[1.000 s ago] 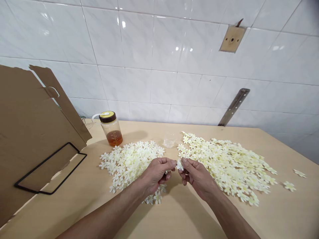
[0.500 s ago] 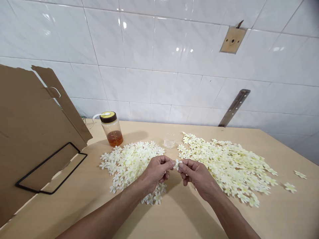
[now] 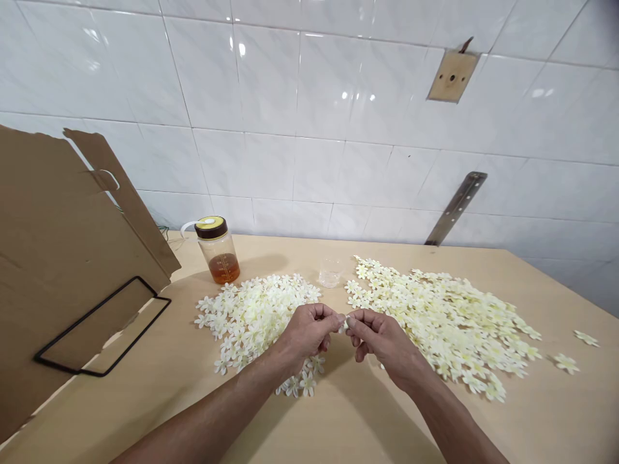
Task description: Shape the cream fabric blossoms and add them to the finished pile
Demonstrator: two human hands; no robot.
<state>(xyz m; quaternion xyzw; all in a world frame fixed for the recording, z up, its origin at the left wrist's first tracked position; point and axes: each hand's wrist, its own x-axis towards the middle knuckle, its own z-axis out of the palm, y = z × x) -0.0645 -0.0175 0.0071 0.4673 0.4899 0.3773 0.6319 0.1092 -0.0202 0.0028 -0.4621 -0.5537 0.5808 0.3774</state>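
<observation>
My left hand and my right hand meet fingertip to fingertip above the wooden table. Both pinch a small white fabric flower, which is mostly hidden between the fingers. Under and behind my left hand lies a pile of white flowers. A larger spread of pale yellow-white flowers lies to the right of my right hand.
A jar with amber liquid and a yellow lid stands at the back left. A small clear cup sits between the piles. Brown cardboard leans at the left with a black wire frame. Loose flowers lie far right.
The fingertips of both hands have closed together on the flower, so less of it shows. The hands have barely shifted otherwise.
</observation>
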